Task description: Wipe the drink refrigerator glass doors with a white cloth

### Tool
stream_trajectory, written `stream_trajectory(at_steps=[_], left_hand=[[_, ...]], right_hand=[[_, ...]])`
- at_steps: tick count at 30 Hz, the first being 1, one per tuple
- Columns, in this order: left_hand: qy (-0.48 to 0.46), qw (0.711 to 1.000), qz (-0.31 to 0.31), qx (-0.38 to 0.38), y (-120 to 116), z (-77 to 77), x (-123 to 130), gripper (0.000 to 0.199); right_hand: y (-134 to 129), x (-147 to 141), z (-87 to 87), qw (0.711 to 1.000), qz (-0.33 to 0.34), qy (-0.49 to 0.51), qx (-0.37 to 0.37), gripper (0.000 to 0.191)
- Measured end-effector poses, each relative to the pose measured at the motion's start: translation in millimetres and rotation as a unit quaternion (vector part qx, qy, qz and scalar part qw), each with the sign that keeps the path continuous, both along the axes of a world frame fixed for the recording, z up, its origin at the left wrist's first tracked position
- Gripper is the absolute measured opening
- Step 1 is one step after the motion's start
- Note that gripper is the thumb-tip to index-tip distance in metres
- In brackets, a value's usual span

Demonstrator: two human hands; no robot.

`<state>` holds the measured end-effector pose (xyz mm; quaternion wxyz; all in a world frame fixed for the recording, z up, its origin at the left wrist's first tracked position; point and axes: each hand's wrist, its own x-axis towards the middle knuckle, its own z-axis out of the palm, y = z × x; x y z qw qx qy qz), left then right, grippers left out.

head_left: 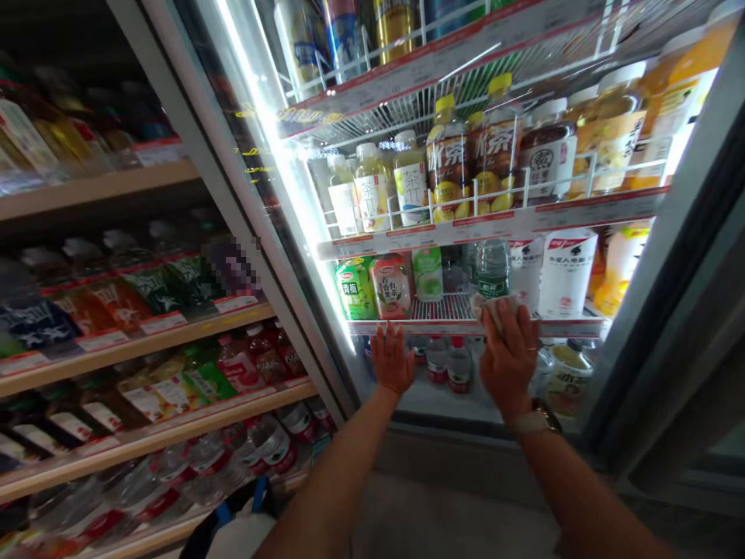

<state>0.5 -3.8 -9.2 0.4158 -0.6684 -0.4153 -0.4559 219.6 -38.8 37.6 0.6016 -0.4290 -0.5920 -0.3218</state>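
Observation:
In the head view, my left hand point(394, 360) lies with fingers stretched at the front edge of a lower fridge shelf point(442, 328), just below a red drink carton point(391, 286). My right hand point(511, 349) has its fingers pressed on a pale, crumpled cloth point(480, 305) at the same shelf's front. Right behind the cloth stands a clear water bottle point(492, 268) with a green label; whether they touch I cannot tell. White cartons point(568, 272) stand to its right, and a green-and-white carton point(428, 273) stands to its left.
Above, a shelf holds iced tea bottles point(448, 159) and other drinks behind a white wire rail. Small bottles point(459, 365) stand on the fridge floor below my hands. Wooden shelves point(140, 334) full of bottles run along the left, past the fridge frame point(233, 194).

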Motion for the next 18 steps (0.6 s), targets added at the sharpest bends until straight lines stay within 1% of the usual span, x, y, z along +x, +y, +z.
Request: stream_trajectory(at_steps=[5,8,10,13,16,18], left_hand=[[0.004,1.0,0.011,-0.009,1,-4.7,-3,0.066],[-0.002,1.0,0.005,-0.009,2,-5.3,-4,0.065],[-0.002,1.0,0.0,0.002,2,-3.8,-3,0.064],[0.001,1.0,-0.001,0.015,2,-0.7,-1,0.063],[-0.002,1.0,-0.002,0.008,1,0.8,-1,0.063],[-0.002,1.0,-0.003,0.001,1,0.5,-1,0.064]], right_hand=[[-3,-42,-27.6,0.991,0.052,-0.117,-0.028,0.058],[-6,-54,-44.2,0.974,0.103,-0.193,-0.05,0.054],[-7,-53,-53.8,0.964,0.126,-0.227,-0.061,0.055],[-9,-44,-65.4,0.951,0.137,-0.265,-0.075,0.056],[-10,-34,-71.8,0.942,0.13,-0.296,-0.086,0.056],[-12,-28,-72.6,0.939,0.121,-0.309,-0.09,0.056]])
